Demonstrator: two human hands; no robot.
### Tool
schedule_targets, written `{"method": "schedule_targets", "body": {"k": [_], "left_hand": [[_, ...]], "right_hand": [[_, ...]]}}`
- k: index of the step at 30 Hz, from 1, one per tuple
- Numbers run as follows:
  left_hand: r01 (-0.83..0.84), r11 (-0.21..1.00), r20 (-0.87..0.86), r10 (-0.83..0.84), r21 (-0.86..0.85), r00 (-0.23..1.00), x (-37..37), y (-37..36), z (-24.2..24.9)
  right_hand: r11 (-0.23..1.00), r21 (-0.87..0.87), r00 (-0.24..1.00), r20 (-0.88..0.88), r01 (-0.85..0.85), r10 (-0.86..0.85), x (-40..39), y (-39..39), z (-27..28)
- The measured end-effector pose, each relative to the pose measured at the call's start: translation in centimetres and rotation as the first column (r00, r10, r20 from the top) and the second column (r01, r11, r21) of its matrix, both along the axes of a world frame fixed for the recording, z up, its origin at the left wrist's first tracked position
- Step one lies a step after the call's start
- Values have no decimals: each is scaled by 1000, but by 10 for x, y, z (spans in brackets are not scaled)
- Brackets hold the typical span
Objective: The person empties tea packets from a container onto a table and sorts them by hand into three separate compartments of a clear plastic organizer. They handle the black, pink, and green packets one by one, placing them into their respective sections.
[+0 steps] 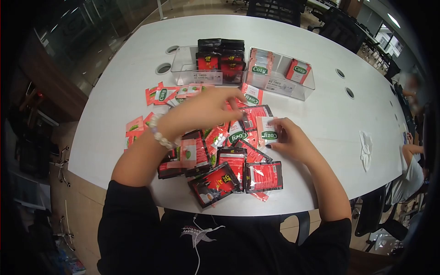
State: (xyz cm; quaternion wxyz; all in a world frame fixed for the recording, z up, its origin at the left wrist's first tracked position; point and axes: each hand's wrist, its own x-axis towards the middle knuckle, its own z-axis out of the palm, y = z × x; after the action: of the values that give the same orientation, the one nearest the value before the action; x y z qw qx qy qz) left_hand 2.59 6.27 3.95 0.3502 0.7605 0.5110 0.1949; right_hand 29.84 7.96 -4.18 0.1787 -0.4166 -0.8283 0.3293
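My left hand [213, 107] reaches over a loose pile of sachets, its fingers apart and curved above a black-edged red sachet [257, 112]. At the pile's right side my right hand [288, 139] has thumb and fingers at the edge of a pale pink Cozy sachet [266, 130]. Black-and-red sachets [264, 176] lie at the near side of the pile. More pink and red Cozy sachets [163, 95] spread to the left, partly under my left forearm.
Behind the pile, a clear bin [183, 66] holds upright black-and-red packets. Another clear bin [302, 90] beside it holds Cozy packets. A crumpled white tissue [365, 149] lies at the right. Cable holes dot the white table [321, 50]. A person sits at the far right.
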Motion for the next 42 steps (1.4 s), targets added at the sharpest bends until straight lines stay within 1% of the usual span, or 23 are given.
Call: {"method": "schedule_targets", "body": {"k": [2, 3, 5, 6, 8, 9, 11, 12, 14, 15, 17, 18, 21, 24, 27, 30, 31, 33, 34, 36, 39, 40, 42], "left_hand": [[26, 993, -60, -33, -118, 998, 19, -13, -2], [35, 984, -86, -51, -177, 995, 23, -17, -3], [41, 989, -205, -11, 141, 979, 12, -12, -22], [56, 954, -259, 23, 294, 966, 6, -10, -31], [-45, 914, -422, 229, 403, 877, -16, 3, -31], [-82, 885, -489, 328, 458, 808, -29, 12, -28], [-217, 939, -598, 338, 267, 726, -50, 28, -22], [-243, 938, -531, 342, 249, 775, -59, 36, -26], [-287, 935, -383, 349, 211, 855, -71, 50, -46], [-222, 927, -462, 346, 301, 817, -70, 51, -53], [-64, 888, -600, 360, 456, 714, -67, 53, -63], [-31, 913, -675, 324, 407, 663, -64, 54, -62], [-17, 932, -615, 253, 362, 747, -66, 62, -59], [7, 796, -480, 358, 605, 801, -64, 59, -48], [3, 816, -267, 185, 578, 946, -36, 39, -13], [180, 866, -85, -159, 467, 984, 1, 12, -5], [176, 895, -100, -148, 409, 984, 12, 3, -3], [159, 944, -138, -123, 290, 983, 30, -12, 0], [144, 918, -124, -105, 369, 987, 33, -14, -2], [93, 914, -79, -67, 394, 995, 37, -15, -7], [47, 936, -10, -47, 349, 999, 38, -13, -12], [40, 947, 16, -48, 319, 999, 38, -13, -12], [-22, 939, -22, 32, 343, 999, 27, -6, -7]], "right_hand": [[997, -49, 998, 30, 60, -59, -3, -2, 5], [991, 121, 998, 30, 59, -64, -4, -3, 4], [894, 446, 997, 26, 52, -71, -5, -5, 0], [928, 361, 996, -11, 91, -93, -5, -3, -1], [972, 171, 985, -78, 162, -151, -4, -1, -5], [975, 147, 986, -50, 164, -158, -3, 1, -5], [980, 100, 985, 3, 172, -174, -1, 4, -4], [976, 73, 977, 38, 205, -208, -2, 3, -3], [966, -154, 978, 23, 206, -205, 5, 12, -8], [944, -261, 978, 17, 203, -206, 6, 15, -6], [936, -279, 960, -119, 213, -254, 6, 13, 3], [932, -289, 943, -185, 217, -277, 6, 10, 7], [963, -253, 839, -501, 94, -213, 13, 18, -2], [984, -102, 773, -608, 148, -179, 15, 18, 4], [965, -69, 653, -723, 254, -224, 15, 13, 6], [963, -54, 650, -728, 265, -220, 10, 5, 7], [967, -62, 688, -692, 247, -220, 5, -1, 9], [990, -134, 714, -688, 45, -126, -4, -14, 13], [991, -128, 728, -677, 28, -108, -7, -20, 15], [993, -117, 750, -658, -17, -64, -14, -28, 17], [992, 106, 856, -517, 64, 0, -16, -28, 17], [990, 93, 855, -517, 107, -44, -15, -26, 17], [979, 64, 846, -516, 194, -134, -8, -16, 14]]}}
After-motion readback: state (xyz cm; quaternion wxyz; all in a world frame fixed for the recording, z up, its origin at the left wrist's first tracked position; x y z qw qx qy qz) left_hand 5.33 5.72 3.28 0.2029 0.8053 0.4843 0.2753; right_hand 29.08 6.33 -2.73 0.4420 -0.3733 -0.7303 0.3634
